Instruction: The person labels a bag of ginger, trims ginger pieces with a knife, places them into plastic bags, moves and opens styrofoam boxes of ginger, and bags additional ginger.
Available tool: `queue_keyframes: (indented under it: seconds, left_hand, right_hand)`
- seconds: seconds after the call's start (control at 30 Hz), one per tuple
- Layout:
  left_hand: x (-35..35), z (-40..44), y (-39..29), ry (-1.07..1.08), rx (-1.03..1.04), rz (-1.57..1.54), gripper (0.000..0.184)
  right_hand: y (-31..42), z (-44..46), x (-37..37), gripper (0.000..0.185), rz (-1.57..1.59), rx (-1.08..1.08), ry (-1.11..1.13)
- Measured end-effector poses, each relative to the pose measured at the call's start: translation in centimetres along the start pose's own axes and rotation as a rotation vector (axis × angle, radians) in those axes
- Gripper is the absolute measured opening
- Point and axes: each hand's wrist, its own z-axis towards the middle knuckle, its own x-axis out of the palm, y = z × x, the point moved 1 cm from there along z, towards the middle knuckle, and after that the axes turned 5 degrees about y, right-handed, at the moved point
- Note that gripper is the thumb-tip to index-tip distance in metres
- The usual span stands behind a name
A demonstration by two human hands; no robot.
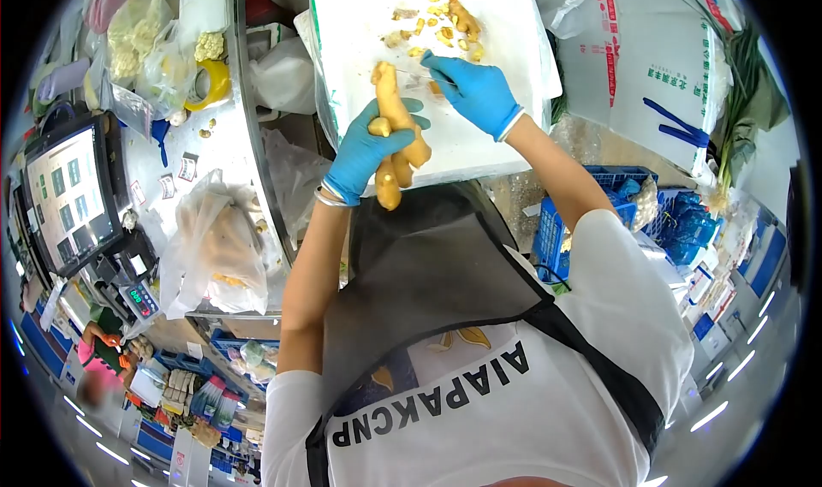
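My left hand [364, 151], in a blue glove, is closed round a large knobbly ginger root [396, 115], which hangs over the near edge of the white board [360, 25]. In my blue-gloved right hand [473, 92] is a knife [415, 75]; its thin blade points left to the ginger's upper part, and its handle is hidden in the fingers. I cannot tell whether the blade touches the root. Beyond my hands, small ginger scraps [443, 35] and a browner ginger piece [464, 18] lie on the board.
To the left, a counter holds a clear plastic bag [218, 247], a yellow tape roll [210, 85], bagged cauliflower [137, 38] and a screen [70, 198]. At right are a large white printed sack [651, 68] and a blue crate [552, 234]. Another person [101, 363] is far left.
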Motion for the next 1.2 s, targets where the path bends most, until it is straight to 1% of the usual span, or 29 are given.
queue_keyframes:
  seconds: [0.1,0.13,0.2,0.27,0.3,0.33,0.37,0.43,0.47,0.57,0.6,0.63,0.7,0.77,0.8,0.9,1.0,1.1,1.13,1.17,1.2]
  left_hand:
    - [0.6,-0.7,-1.6,-0.042,0.033,-0.014,0.045]
    - [0.8,-0.7,-1.7,-0.065,0.055,-0.015,0.045]
    - [0.8,-0.6,-1.4,-0.043,0.015,-0.015,0.046]
    - [1.4,-0.6,-1.5,0.003,-0.065,-0.001,0.047]
    - [1.8,-0.4,-0.7,0.041,-0.038,-0.012,0.051]
    - [2.1,-0.4,-0.7,0.054,-0.071,-0.021,0.05]
    - [2.2,-0.6,-0.9,0.063,-0.102,-0.029,0.049]
    - [3.0,-1.8,-2.5,0.161,-0.058,0.09,0.046]
    - [3.3,-2.3,-3.0,0.217,-0.042,0.15,0.045]
    - [2.1,-2.4,-3.2,0.117,0.151,0.157,0.042]
    - [1.6,-2.5,-2.9,0.036,0.133,-0.006,0.04]
    - [1.1,-2.4,-2.9,-0.029,0.129,0.023,0.039]
    - [0.3,-2.0,-2.5,-0.046,0.188,-0.032,0.04]
    - [0.1,-1.7,-2.0,-0.065,0.178,-0.122,0.043]
    - [-0.1,-1.8,-1.9,-0.072,0.171,-0.162,0.044]
    - [1.0,-1.7,-2.7,-0.118,0.106,-0.198,0.043]
    - [0.6,-2.0,-2.1,-0.152,0.073,-0.232,0.041]
    - [-0.3,-2.2,-1.9,-0.172,0.084,-0.26,0.036]
    - [-0.9,-2.1,-1.5,-0.167,0.104,-0.257,0.034]
    - [-1.4,-2.0,-1.3,-0.16,0.125,-0.254,0.033]
    - [-1.7,-2.0,-1.3,-0.147,0.099,-0.286,0.03]
  right_hand:
    - [0.8,0.8,-0.2,0.026,0.013,-0.029,-0.02]
    - [0.8,0.9,-0.2,0.027,0.044,-0.022,-0.061]
    - [0.8,1.0,0.0,0.028,0.107,-0.011,-0.143]
    - [1.1,1.5,0.8,0.032,-0.01,-0.043,0.009]
    - [1.2,1.6,1.2,0.034,-0.068,-0.053,0.083]
    - [1.1,1.7,1.4,0.034,-0.014,-0.053,0.082]
    - [0.4,1.7,2.1,0.032,-0.035,-0.032,0.1]
    - [-2.8,1.4,4.6,0.029,-0.075,0.013,0.14]
    - [-6.2,0.8,6.3,0.025,-0.135,0.125,0.264]
    - [-9.0,0.2,6.0,0.024,0.087,0.517,0.149]
    - [-9.8,0.2,5.8,0.025,0.116,0.531,0.133]
    - [-10.1,0.0,5.8,0.027,0.151,0.548,0.125]
    - [-11.5,-0.2,7.0,0.023,-0.001,0.409,0.286]
    - [-12.1,-1.3,9.5,0.023,-0.143,0.277,0.48]
    - [-11.8,-1.4,10.8,0.024,-0.247,0.386,0.586]
    - [-11.4,-0.7,11.9,0.024,-0.236,0.526,0.551]
    - [-10.4,0.2,8.4,0.026,-0.179,0.448,0.498]
    - [-9.2,0.7,3.6,0.037,0.016,0.47,0.252]
    - [-9.2,0.5,2.4,0.046,0.102,0.521,0.18]
    - [-8.3,0.6,0.7,0.045,0.315,0.57,0.219]
    - [-7.3,0.8,-1.4,0.044,0.529,0.615,0.254]
